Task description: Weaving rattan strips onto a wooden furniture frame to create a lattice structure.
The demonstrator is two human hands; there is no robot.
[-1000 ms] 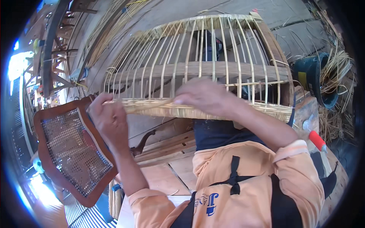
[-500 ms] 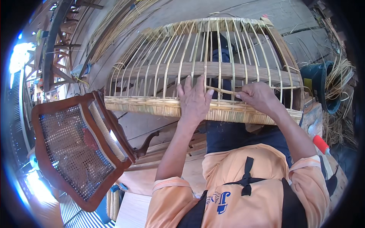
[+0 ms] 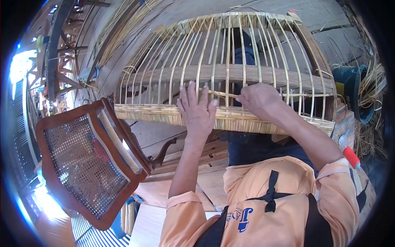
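Leftward along the wood frame (image 3: 220,72), both hands have been shifted slightly since half a second ago; the frame is positioned before the torso (image 3: 284,169), wrapped rail (image 3: 224,123) nearest, with a brown cane-panelled chair (image 3: 84,168) seen at left and a green bucket (image 3: 349,87) at right. Hands are kept apart: left hand (image 3: 196,110) spread against the upright strands (image 3: 227,82), right hand (image 3: 263,101) pinched on a thin cross strand (image 3: 220,94), which is run across the uprights just above the wrapped rail.
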